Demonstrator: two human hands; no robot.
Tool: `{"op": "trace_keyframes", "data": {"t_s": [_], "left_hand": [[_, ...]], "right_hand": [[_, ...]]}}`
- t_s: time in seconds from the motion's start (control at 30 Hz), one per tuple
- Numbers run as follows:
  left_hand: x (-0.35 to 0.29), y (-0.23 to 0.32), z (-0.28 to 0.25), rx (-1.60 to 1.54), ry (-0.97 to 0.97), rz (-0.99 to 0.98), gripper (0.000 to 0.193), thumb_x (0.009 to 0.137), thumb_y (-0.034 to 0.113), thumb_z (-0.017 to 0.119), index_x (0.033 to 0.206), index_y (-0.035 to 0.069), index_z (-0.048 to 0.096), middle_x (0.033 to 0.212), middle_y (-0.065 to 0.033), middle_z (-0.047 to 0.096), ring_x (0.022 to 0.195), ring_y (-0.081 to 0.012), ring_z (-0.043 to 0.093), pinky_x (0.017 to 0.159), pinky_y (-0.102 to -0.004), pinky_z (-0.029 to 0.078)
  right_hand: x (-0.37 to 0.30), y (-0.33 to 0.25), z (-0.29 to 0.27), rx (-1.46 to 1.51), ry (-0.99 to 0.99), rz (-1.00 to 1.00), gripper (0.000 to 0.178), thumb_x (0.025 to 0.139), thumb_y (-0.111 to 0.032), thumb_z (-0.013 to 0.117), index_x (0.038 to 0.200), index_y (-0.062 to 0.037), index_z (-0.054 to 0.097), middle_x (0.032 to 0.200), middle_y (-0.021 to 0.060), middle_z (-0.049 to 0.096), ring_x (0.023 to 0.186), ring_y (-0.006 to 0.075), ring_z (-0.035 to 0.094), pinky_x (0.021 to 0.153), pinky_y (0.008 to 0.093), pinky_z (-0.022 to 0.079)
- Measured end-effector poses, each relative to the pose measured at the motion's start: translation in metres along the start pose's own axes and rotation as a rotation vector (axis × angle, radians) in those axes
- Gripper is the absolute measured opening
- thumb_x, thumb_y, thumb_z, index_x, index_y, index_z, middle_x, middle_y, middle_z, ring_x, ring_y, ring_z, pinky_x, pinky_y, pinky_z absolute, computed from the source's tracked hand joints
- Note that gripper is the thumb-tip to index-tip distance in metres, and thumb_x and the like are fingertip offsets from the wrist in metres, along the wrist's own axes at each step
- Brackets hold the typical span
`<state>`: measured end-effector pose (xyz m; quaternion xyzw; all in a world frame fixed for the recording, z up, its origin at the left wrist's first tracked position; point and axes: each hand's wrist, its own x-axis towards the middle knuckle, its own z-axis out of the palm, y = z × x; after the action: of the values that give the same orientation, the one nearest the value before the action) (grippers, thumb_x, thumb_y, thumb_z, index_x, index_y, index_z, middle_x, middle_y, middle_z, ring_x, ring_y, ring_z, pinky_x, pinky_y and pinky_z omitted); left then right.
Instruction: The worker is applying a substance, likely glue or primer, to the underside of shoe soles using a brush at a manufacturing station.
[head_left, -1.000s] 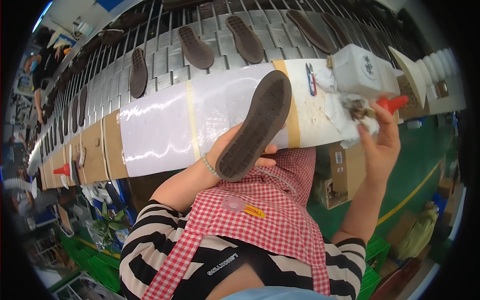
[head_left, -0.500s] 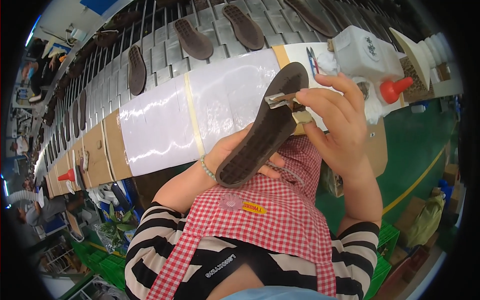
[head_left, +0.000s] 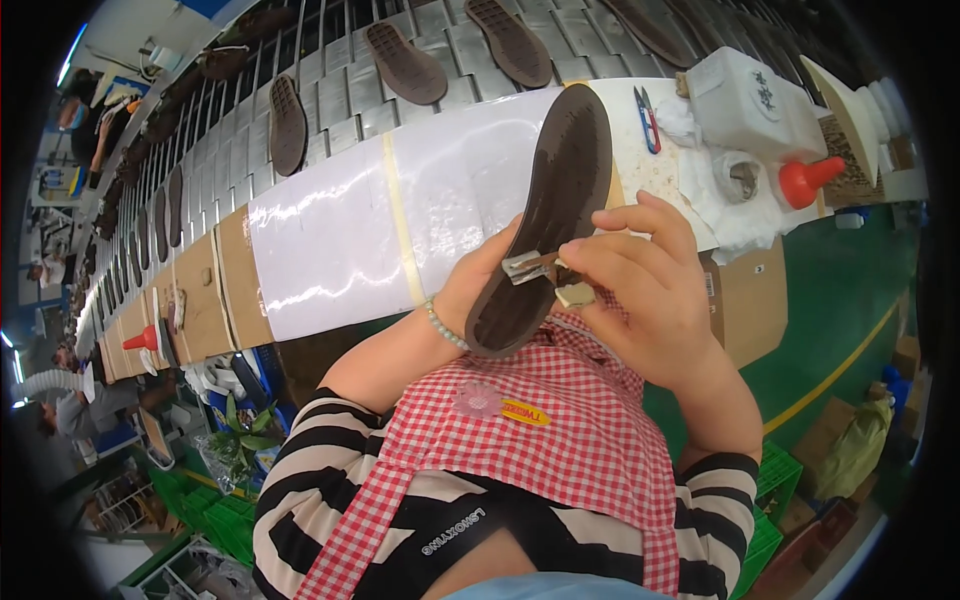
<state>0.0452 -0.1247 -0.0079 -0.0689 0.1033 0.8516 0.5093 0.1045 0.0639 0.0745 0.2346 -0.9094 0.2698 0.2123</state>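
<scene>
A dark brown shoe sole (head_left: 572,150) is held tilted over the near edge of the worktable. My left hand (head_left: 476,285) grips it from beneath at its lower half, the fingers mostly hidden behind it. Pinched in my right hand (head_left: 648,290) is a small flat brush-like tool (head_left: 525,267) with a silvery metal part and a brown strip. Its metal end lies at the sole's inner face, near the lower half. A beige block-like piece (head_left: 575,296) shows beside the same fingertips; whether it belongs to the tool I cannot tell.
Beyond the table's white sheet (head_left: 330,230), a slatted metal conveyor (head_left: 345,110) carries several brown soles (head_left: 405,65). At the right are thread snips (head_left: 648,120), a white plastic container (head_left: 755,105), a roll of tape (head_left: 738,178) and a red-capped bottle (head_left: 808,182).
My right hand has drawn the tool down along the sole, from its upper part to the lower half. The sole has turned more upright and shifted slightly up.
</scene>
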Motion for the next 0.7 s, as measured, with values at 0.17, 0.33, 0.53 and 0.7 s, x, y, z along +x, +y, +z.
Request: {"op": "trace_keyframes", "data": {"t_s": [0.17, 0.33, 0.53, 0.7], "left_hand": [[0.008, -0.001, 0.015, 0.081, 0.146, 0.091, 0.039, 0.109, 0.033, 0.04, 0.136, 0.007, 0.054, 0.116, -0.0102, 0.067, 0.098, -0.0188, 0.069, 0.08, -0.0327, 0.06], [0.017, 0.004, -0.002, 0.062, 0.033, 0.14, 0.035, 0.108, 0.026, 0.041, 0.131, 0.004, 0.057, 0.115, -0.0114, 0.067, 0.097, -0.0204, 0.069, 0.083, -0.0346, 0.06], [0.021, 0.0, 0.001, -0.046, 0.096, 0.1, 0.036, 0.109, 0.024, 0.038, 0.13, 0.0, 0.056, 0.117, -0.0176, 0.066, 0.102, -0.0251, 0.068, 0.086, -0.0346, 0.06], [0.021, 0.002, -0.018, -0.203, -0.146, -0.059, 0.045, 0.109, 0.028, 0.032, 0.136, -0.003, 0.049, 0.128, -0.0228, 0.059, 0.114, -0.0315, 0.062, 0.098, -0.0411, 0.054]], "right_hand": [[-0.004, -0.006, 0.011, 0.05, -0.015, -0.004, 0.043, 0.063, -0.004, 0.077, 0.106, -0.0101, 0.073, 0.101, 0.003, 0.068, 0.108, 0.0258, 0.062, 0.104, 0.0521, 0.043], [-0.005, -0.014, 0.018, 0.115, -0.06, -0.019, 0.041, 0.064, -0.004, 0.076, 0.104, -0.0097, 0.073, 0.1, 0.0033, 0.068, 0.107, 0.0259, 0.062, 0.104, 0.0527, 0.043], [-0.006, -0.017, 0.018, 0.093, -0.103, -0.094, 0.028, 0.071, -0.012, 0.074, 0.1, -0.0115, 0.075, 0.098, 0.0007, 0.069, 0.105, 0.0218, 0.063, 0.105, 0.0525, 0.042], [-0.001, -0.017, 0.004, 0.041, -0.215, -0.176, 0.023, 0.076, -0.018, 0.07, 0.099, -0.0165, 0.075, 0.098, -0.0019, 0.07, 0.107, 0.019, 0.062, 0.108, 0.0518, 0.041]]}}
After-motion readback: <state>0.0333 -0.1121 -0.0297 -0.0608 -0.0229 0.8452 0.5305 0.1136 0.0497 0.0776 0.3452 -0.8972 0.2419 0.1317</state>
